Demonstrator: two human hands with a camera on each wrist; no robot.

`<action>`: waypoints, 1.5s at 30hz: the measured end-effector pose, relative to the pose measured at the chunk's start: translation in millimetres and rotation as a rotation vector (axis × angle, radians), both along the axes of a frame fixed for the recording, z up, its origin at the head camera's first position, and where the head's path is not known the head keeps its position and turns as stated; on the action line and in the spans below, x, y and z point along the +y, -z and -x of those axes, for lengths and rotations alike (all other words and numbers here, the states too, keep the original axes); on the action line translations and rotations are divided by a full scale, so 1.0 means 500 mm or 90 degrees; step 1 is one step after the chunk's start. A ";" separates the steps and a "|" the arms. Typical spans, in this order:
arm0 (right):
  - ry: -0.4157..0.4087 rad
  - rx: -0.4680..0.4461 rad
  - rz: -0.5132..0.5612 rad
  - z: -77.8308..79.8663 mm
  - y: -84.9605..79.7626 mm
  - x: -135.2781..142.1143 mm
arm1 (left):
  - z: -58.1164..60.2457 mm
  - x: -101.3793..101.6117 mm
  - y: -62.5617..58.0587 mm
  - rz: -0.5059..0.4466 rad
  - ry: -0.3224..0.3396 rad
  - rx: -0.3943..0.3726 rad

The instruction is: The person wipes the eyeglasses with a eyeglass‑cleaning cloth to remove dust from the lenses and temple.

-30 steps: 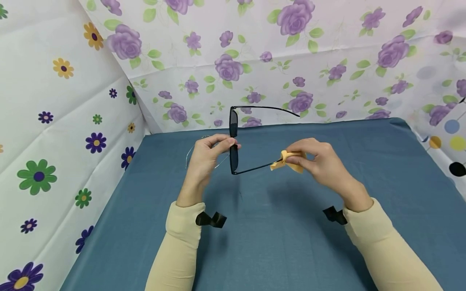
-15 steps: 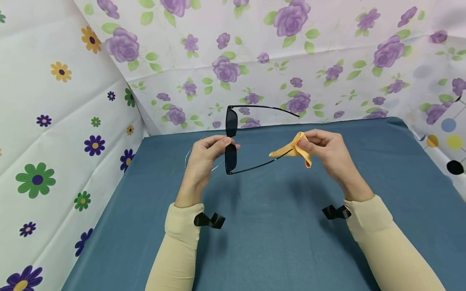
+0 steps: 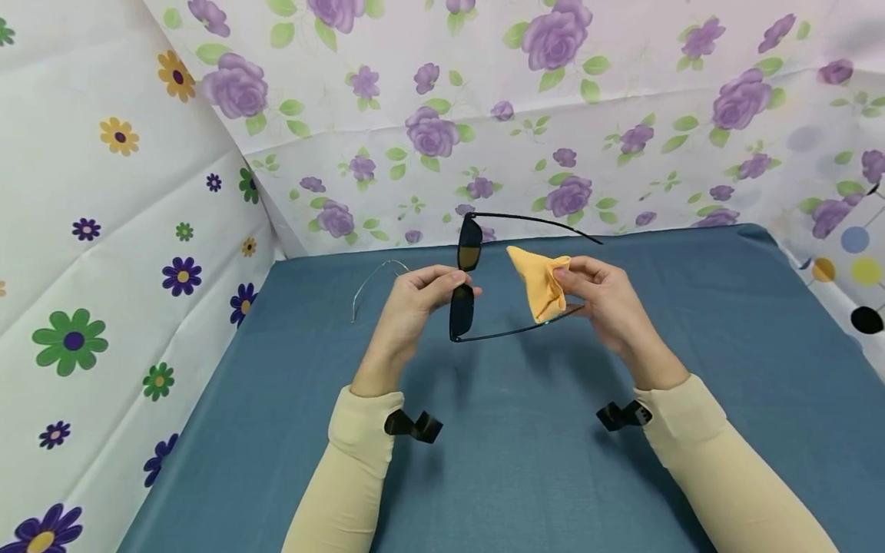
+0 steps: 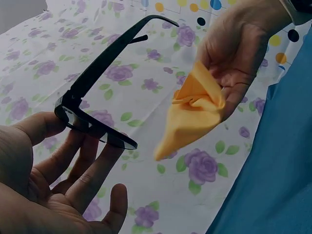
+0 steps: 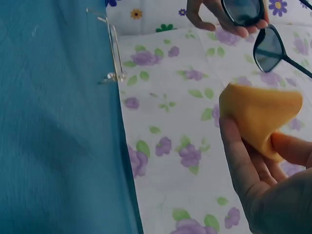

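Both forearms, in cream sleeves, are reaching forward over the blue table (image 3: 525,476) and angling inward, so that the two hands are meeting above its far half. The left hand (image 3: 415,296) is raised with its palm turned inward, and its thumb and fingertips are pinching the black sunglasses (image 3: 470,286) at the bridge, between the two dark lenses; the frame is standing on edge, one lens above the other, with both temples pointing off to the right. The right hand (image 3: 600,296) is held up beside them, its thumb and fingers gripping a bunched orange cloth (image 3: 539,286), which is lying against the lower temple while the upper temple is passing above the hand. Compared with half a second ago, the sunglasses are sitting further right and tilted, and the cloth, which was wrapped round the lower temple with only a corner showing, is now standing up as a fuller fold just right of the lenses. In the left wrist view the left hand's fingers (image 4: 92,170) are curling under the frame and the cloth (image 4: 192,114) is hanging from the right hand's fingers. A second pair of thin wire-rimmed glasses (image 3: 376,286) is lying on the table behind the left hand, near the floral wall (image 3: 484,115).
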State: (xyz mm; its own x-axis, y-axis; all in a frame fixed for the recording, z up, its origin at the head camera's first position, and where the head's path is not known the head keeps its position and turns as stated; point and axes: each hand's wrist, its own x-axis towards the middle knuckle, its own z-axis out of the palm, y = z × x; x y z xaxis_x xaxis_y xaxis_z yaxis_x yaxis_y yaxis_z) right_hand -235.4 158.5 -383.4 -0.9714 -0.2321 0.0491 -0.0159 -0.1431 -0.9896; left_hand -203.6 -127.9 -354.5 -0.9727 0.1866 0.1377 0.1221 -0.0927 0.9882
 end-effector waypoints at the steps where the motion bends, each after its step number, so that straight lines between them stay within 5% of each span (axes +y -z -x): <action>1: 0.003 -0.004 0.007 -0.002 0.001 -0.003 | 0.000 0.003 0.002 0.004 0.002 -0.002; 8: -0.035 -0.059 0.127 -0.009 0.003 -0.020 | 0.000 0.028 0.013 0.026 0.045 -0.018; 14: -0.085 -0.110 0.281 -0.005 0.013 -0.026 | -0.003 0.033 0.014 0.019 0.042 -0.024; 18: -0.078 -0.112 0.242 -0.004 0.015 -0.029 | -0.003 0.034 0.013 0.024 0.044 -0.022; 22: 0.012 -0.067 0.140 -0.012 0.009 -0.035 | -0.002 0.041 0.015 0.025 0.063 -0.019; 28: 0.199 0.118 0.087 -0.037 -0.001 -0.058 | -0.003 0.052 0.023 0.014 0.092 -0.008; 33: 0.332 0.360 -0.109 -0.055 0.004 -0.082 | -0.006 0.065 0.031 -0.012 0.134 -0.005; 39: 0.306 0.624 -0.239 -0.057 0.014 -0.098 | -0.009 0.073 0.032 -0.029 0.185 -0.021; 45: 0.251 0.765 -0.287 -0.056 0.025 -0.096 | -0.009 0.074 0.029 -0.029 0.185 -0.040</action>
